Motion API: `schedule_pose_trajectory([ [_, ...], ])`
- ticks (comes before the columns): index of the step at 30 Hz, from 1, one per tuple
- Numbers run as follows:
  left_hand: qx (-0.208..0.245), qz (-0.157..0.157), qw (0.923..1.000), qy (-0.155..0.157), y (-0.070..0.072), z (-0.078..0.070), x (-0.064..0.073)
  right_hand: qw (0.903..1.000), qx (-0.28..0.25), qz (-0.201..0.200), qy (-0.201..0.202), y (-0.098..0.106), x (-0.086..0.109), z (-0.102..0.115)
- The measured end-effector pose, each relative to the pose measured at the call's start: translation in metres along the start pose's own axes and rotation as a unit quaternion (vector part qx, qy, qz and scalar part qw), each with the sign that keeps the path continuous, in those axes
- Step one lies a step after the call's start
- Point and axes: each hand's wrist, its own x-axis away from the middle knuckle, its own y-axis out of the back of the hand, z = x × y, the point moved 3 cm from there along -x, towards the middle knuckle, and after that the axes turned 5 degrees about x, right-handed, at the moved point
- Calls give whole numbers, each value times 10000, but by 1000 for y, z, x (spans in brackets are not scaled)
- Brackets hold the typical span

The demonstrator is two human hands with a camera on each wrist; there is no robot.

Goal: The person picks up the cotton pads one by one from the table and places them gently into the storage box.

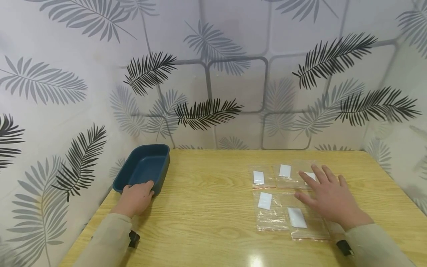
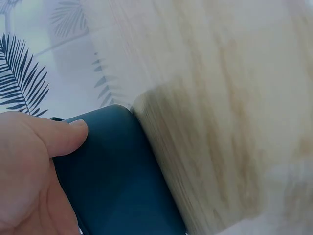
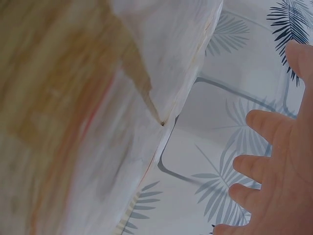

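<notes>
At the table's left side, my left hand (image 1: 135,199) grips the near rim of a dark blue plastic bin (image 1: 164,171). In the left wrist view the thumb (image 2: 68,137) lies against the bin's outer wall (image 2: 115,171); the other fingers are mostly hidden behind it. My right hand (image 1: 333,198) is spread with fingers extended over several clear zip bags (image 1: 271,218) on the right of the table. Each visible bag carries a white rectangle (image 1: 264,201). The hand partly covers the bags at the right. In the right wrist view its fingers (image 3: 266,127) hold nothing.
The wood-grain table (image 1: 207,207) spans the front, with bare surface between bin and bags. Behind it and at both sides hang walls covered with leaf-patterned sheeting (image 1: 233,89). The bin stands near the table's left edge.
</notes>
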Motion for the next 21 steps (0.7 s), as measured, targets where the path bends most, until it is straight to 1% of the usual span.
schedule_pose_trajectory([
  [6, 3, 38, 9996, -265, 3, 0, -2, 10000, -21, 24, 4, 0, -1, 0],
  [11, 169, 200, 9988, -409, 4, -4, -3, 10000, -53, 12, 22, 2, -1, 1],
  [16, 249, 292, 9978, -544, -1, -13, -2, 10000, -77, -3, 51, 3, -1, 3],
  [21, 344, 296, 9965, -709, -4, -27, -3, 9999, -114, -21, 70, 3, -2, 5],
])
